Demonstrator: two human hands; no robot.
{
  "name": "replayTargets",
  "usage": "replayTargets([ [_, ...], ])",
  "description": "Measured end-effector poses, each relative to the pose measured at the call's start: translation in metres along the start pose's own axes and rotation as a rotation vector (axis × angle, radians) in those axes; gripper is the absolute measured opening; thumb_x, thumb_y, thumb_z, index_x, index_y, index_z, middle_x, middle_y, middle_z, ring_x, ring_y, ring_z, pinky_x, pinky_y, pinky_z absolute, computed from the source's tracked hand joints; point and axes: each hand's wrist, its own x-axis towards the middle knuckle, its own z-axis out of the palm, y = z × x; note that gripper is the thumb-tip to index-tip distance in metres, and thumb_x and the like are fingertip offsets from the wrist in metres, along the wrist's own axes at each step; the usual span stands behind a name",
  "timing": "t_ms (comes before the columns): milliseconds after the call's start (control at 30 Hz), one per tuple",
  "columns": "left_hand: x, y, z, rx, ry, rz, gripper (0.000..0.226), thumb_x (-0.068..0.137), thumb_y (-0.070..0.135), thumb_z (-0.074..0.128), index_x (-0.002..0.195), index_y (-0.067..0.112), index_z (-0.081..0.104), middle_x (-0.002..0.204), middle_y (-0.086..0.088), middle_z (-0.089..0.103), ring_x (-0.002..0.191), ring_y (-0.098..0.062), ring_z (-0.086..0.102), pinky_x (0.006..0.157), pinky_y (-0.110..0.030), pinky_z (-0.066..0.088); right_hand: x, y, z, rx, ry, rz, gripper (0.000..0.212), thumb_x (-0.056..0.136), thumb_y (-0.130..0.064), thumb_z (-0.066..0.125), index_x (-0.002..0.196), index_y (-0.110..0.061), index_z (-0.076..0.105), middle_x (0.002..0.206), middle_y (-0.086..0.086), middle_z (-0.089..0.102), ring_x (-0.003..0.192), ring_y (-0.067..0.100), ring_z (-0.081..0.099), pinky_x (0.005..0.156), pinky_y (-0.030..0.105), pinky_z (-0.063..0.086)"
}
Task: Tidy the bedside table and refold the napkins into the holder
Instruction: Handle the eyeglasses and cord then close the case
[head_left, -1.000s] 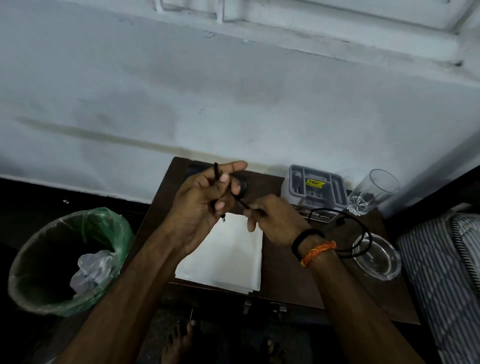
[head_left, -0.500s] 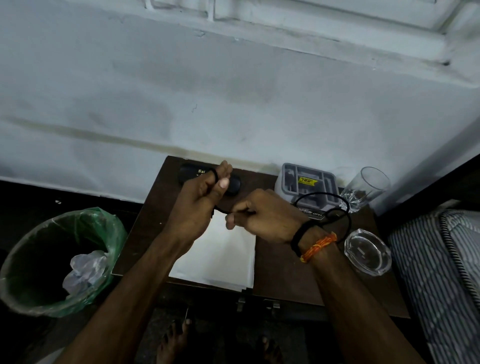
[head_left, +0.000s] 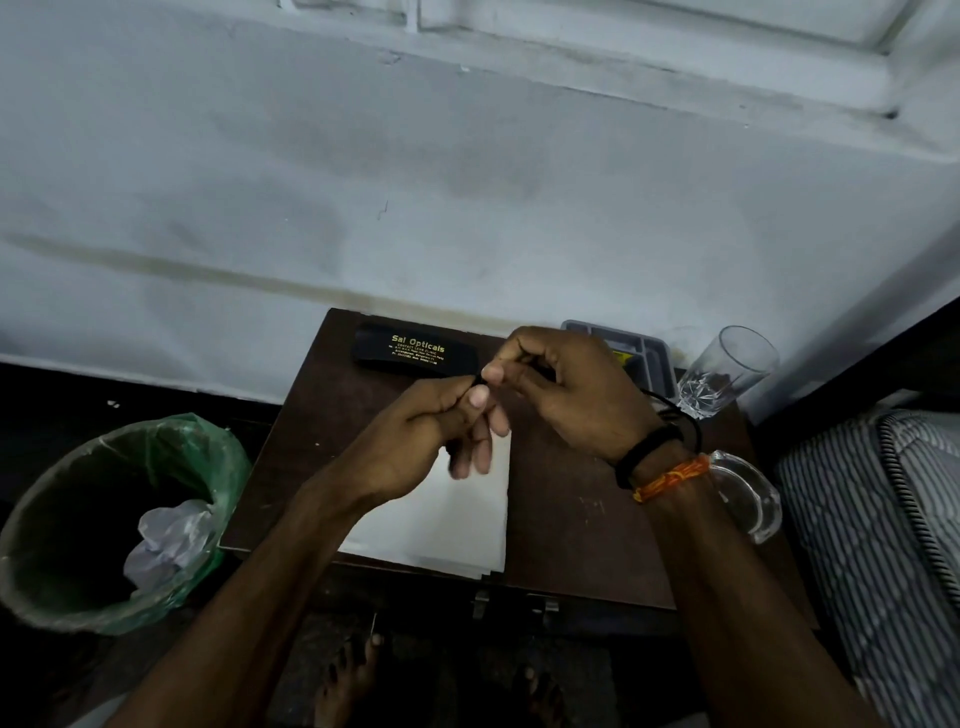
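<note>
Both hands met above the surface (head_left: 571, 530). The left hand (head_left: 415, 441) and right hand (head_left: 566, 389) each pinched a thin black cord (head_left: 675, 415) in their fingers. The napkins (head_left: 441, 519) lay flat underneath. The loose loop could catch the glass (head_left: 727, 374) and tip it.

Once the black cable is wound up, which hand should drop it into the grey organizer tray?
Right, probably. The right hand is directly in front of the grey organizer tray, and the black cable loops beside its wrist. The left hand sits over the white napkins, farther away.
</note>
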Motion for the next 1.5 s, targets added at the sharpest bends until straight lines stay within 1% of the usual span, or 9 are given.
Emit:
replayTargets([
  [133,0.002,0.007,-0.005,-0.33,0.07,-0.043,0.039,0.098,0.029,0.042,0.072,0.01,0.064,0.041,-0.001,0.034,0.037,-0.012,0.023,0.041,-0.02,0.019,0.003,0.001,0.01,0.039,0.151,-0.044,0.012,0.093,-0.023,0.062,0.089,-0.016,0.071,0.085,-0.008,0.072,0.085,0.01,0.067,0.078,0.038,0.054],
  [300,0.002,0.015,-0.002,-0.621,0.13,-0.049,0.045,0.103,0.023,0.034,0.107,-0.013,0.062,0.049,-0.003,0.032,0.045,-0.013,0.014,0.044,-0.027,0.014,-0.001,-0.004,0.03,-0.038,0.148,0.004,0.03,0.094,-0.022,0.045,0.109,-0.02,0.071,0.096,-0.004,0.074,0.09,0.013,0.066,0.081,0.036,0.053],
  [467,0.005,0.015,-0.009,-0.802,0.242,0.01,0.04,0.104,0.015,0.032,0.126,-0.009,0.055,0.073,-0.005,0.06,0.055,-0.007,0.046,0.053,-0.019,0.043,-0.002,-0.002,0.037,-0.18,-0.065,0.118,0.033,0.091,-0.025,0.047,0.114,-0.027,0.071,0.078,-0.001,0.075,0.083,0.02,0.069,0.08,0.04,0.055],
  [567,0.008,0.013,-0.012,-0.831,0.321,0.022,0.035,0.105,0.012,0.03,0.119,-0.006,0.057,0.09,-0.009,0.073,0.075,-0.013,0.068,0.069,-0.022,0.057,-0.001,-0.003,0.039,-0.222,-0.102,0.094,0.024,0.098,-0.028,0.055,0.077,-0.022,0.067,0.06,-0.005,0.063,0.065,0.016,0.063,0.072,0.039,0.054],
  [800,0.011,-0.004,-0.013,-0.609,0.589,0.066,0.029,0.103,0.008,0.04,0.127,-0.005,0.051,0.129,-0.016,0.065,0.125,-0.025,0.06,0.112,-0.039,0.042,-0.003,-0.02,0.048,-0.3,-0.22,0.013,0.03,0.098,-0.03,0.057,0.069,-0.021,0.053,0.057,-0.009,0.045,0.051,0.006,0.042,0.051,0.02,0.026],
  [1000,0.007,-0.01,-0.01,-0.083,0.444,0.059,0.034,0.098,0.028,0.046,0.103,0.053,0.07,0.135,-0.002,0.062,0.131,-0.019,0.054,0.111,-0.049,0.041,-0.002,-0.014,0.035,-0.348,-0.052,-0.087,0.009,0.093,-0.016,0.056,0.095,-0.02,0.064,0.082,-0.001,0.068,0.072,0.021,0.06,0.061,0.028,0.036],
  [1167,0.009,-0.014,-0.009,0.032,0.327,0.099,0.031,0.103,0.014,0.046,0.13,0.01,0.059,0.127,-0.004,0.066,0.125,-0.016,0.059,0.112,-0.037,0.042,-0.006,-0.006,0.035,-0.341,0.109,-0.181,0.014,0.098,-0.018,0.053,0.106,-0.015,0.064,0.097,0.003,0.069,0.085,0.022,0.064,0.066,0.03,0.045],
  [1367,0.005,-0.004,-0.002,0.073,0.125,0.07,0.03,0.098,0.024,0.043,0.099,0.002,0.062,0.08,-0.008,0.07,0.089,-0.021,0.068,0.08,-0.023,0.05,-0.003,0.0,0.026,-0.313,0.357,-0.176,0.023,0.094,-0.03,0.049,0.091,-0.015,0.068,0.085,-0.001,0.066,0.074,0.021,0.064,0.062,0.041,0.052],
  [1500,0.004,0.011,0.0,-0.255,0.105,0.013,0.029,0.097,0.019,0.042,0.087,-0.003,0.058,0.044,-0.002,0.043,0.054,-0.022,0.054,0.056,-0.023,0.045,-0.004,0.005,0.03,-0.193,0.302,-0.108,0.018,0.098,-0.019,0.047,0.098,-0.016,0.064,0.085,-0.003,0.066,0.077,0.018,0.063,0.068,0.039,0.051],
])
